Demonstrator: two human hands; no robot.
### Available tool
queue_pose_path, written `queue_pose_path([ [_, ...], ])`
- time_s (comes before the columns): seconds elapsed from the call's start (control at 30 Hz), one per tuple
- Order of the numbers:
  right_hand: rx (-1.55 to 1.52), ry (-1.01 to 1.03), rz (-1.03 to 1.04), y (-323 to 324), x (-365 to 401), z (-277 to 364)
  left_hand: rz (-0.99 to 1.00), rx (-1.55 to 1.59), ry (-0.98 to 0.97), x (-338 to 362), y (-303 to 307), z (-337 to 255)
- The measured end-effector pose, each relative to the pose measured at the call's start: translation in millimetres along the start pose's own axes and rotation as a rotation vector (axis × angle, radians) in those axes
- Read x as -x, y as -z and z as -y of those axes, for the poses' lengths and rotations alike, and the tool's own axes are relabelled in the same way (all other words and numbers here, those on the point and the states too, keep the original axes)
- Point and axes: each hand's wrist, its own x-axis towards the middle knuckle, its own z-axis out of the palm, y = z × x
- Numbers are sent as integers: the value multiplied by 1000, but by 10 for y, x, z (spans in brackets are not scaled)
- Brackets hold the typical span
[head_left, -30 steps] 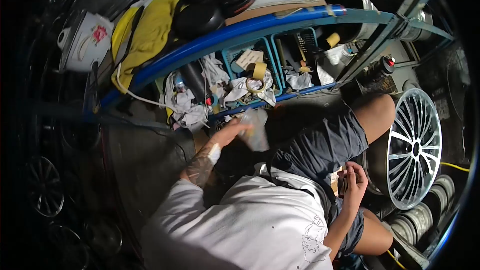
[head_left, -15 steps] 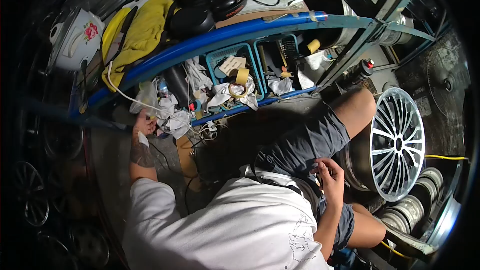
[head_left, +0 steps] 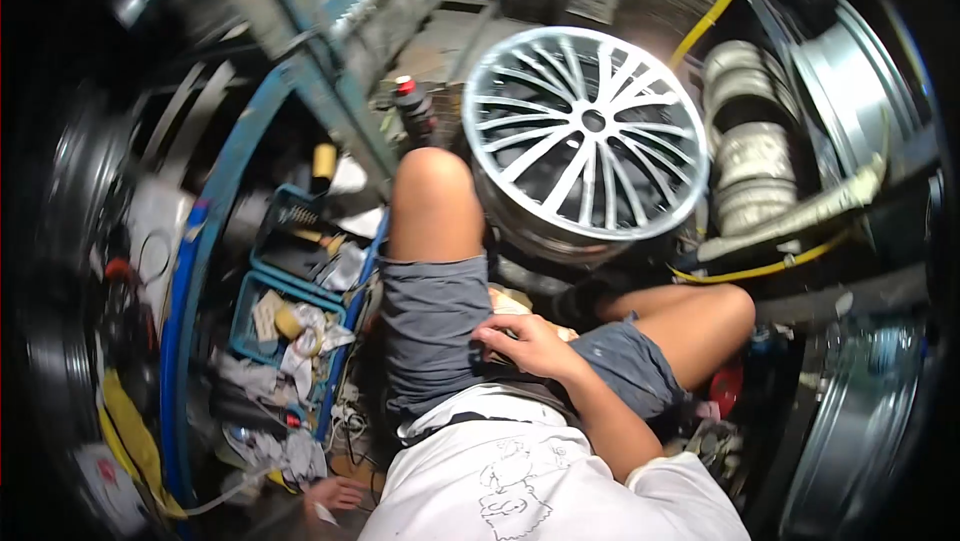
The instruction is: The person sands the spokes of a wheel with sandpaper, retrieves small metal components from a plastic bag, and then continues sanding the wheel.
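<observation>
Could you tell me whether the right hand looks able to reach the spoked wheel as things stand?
Probably yes: the right hand is over the lap, and the spoked wheel lies ahead, beyond the gap between the parted knees. Nothing large seems in the way, though leaning forward may help.

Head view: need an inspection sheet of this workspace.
Surface: shelf with blue rail, loaded; support under the wheel mostly hidden.
Job's things: multi-spoke wheel, face up, beyond the knees.
Clutter: two blue baskets holding mixed items; crumpled rags beside them; red-capped bottle beside the wheel.
Grippers: left hand low near the rags, fingers spread; right hand over the lap, fingers partly curled, grip unclear.
Cables: white cable tangled by the shelf; yellow line beyond the wheel.
Surroundings: more metal rims at right.
</observation>
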Motion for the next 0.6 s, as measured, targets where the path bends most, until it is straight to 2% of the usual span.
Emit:
queue_pose_path([
  [0.03,-8,-45,-22,51,30,46,-16,-2,-95,-205,-145,-25],
  [0.13,-26,-70,-68,149,38,36,-242,-651,-485,187,-1193,-944],
  [0.17,-29,-64,-81,176,42,16,-354,-741,-618,548,-1646,-1277],
  [0.23,-55,-83,-96,215,65,17,-721,-992,-944,351,-1585,-1668],
  [0.27,-50,-91,-94,241,71,17,-645,-579,-945,281,-1601,-1896],
  [0.3,-35,-10,-115,236,55,-80,-885,-748,-1118,691,-2041,-2173],
  [0.33,-73,-19,-101,261,63,11,-933,-671,-1305,723,-2197,-2415],
  [0.4,-24,25,-135,238,-3,-78,-652,-476,-1437,687,-2406,-2752],
  [0.47,30,66,-180,170,-74,-223,-273,138,-1372,424,-2482,-2859],
  [0.5,38,92,-209,120,-102,-278,-218,198,-1328,432,-2481,-2849],
  [0.6,76,82,-258,-4,-159,-346,-206,73,-1223,614,-2495,-2790],
])
